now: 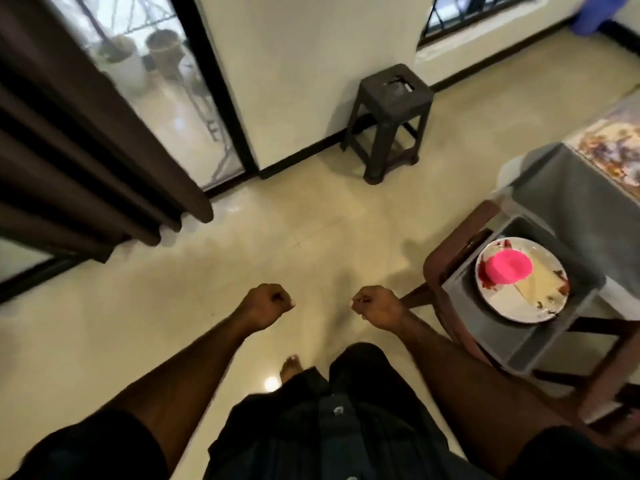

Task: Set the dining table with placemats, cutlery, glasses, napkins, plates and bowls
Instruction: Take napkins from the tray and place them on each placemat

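The single head-worn camera looks steeply down and forward from standing height at a tiled floor (277,237). A dark stool (389,123) stands far ahead by the wall; a plate (523,280) sits nearer, right of the stool, at the frame's edge.

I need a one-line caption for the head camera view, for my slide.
Both fists, left hand and right hand, empty over the floor; a plate with a pink bowl waits in a grey tray at right.

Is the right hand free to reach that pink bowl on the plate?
Probably yes. The right hand is curled but holds nothing, and the pink bowl sits uncovered on the plate just to its right, nothing between.
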`<state>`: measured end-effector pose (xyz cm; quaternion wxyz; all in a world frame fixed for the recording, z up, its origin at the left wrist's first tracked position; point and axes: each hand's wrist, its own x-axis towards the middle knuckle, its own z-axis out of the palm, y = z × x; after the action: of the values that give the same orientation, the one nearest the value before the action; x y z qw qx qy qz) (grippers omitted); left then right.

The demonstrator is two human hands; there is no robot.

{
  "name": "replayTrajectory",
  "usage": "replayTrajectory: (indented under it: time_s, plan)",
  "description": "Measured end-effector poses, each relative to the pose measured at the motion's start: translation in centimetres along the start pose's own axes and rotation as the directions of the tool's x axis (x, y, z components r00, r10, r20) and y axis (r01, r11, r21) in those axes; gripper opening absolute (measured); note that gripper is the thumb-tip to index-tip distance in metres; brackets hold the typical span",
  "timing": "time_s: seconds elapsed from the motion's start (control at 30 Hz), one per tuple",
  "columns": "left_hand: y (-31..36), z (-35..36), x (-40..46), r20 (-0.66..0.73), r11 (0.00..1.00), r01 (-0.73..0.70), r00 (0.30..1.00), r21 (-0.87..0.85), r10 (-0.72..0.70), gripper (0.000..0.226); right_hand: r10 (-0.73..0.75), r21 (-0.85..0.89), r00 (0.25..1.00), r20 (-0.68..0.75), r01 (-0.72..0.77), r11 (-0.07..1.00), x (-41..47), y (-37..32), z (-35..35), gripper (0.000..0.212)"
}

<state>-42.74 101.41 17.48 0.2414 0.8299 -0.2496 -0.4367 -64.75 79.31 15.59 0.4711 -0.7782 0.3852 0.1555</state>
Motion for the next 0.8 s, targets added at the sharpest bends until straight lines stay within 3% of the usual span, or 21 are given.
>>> replayTrajectory:
  time_s: [0.1,0.4,0.57,0.67,0.8]
  plan:
    - [5.4,-3.0,6.4,0.049,0.996,-0.062,0.997,0.068,0.059,0.02,0.023,0.031,0.999,-0.032,-0.022,0.999,3.7,-0.9,-2.9,0.014]
    - [18.1,-8.4,25.8,0.149,0.975,-0.054,0.989,0.216,0.021,0.022,0.206,0.15,0.976,-0.076,-0.193,0.97,17.9,2.2,-15.7,0.017]
    - [28.9,-9.7,33.5,0.223,0.951,-0.184,0.966,0.248,0.129,0.019,0.315,0.248,0.931,-0.184,-0.266,0.931,20.5,3.4,-26.4,0.024]
    - [34.5,-9.3,39.6,0.329,0.903,-0.281,0.929,0.325,0.171,0.015,0.398,0.343,0.859,-0.321,-0.286,0.895,20.9,5.9,-31.4,0.032]
    - [42.9,-5.5,49.2,0.485,0.768,-0.447,0.85,0.458,0.205,0.016,0.652,0.623,0.619,-0.438,-0.313,0.717,18.6,10.6,-33.9,0.022]
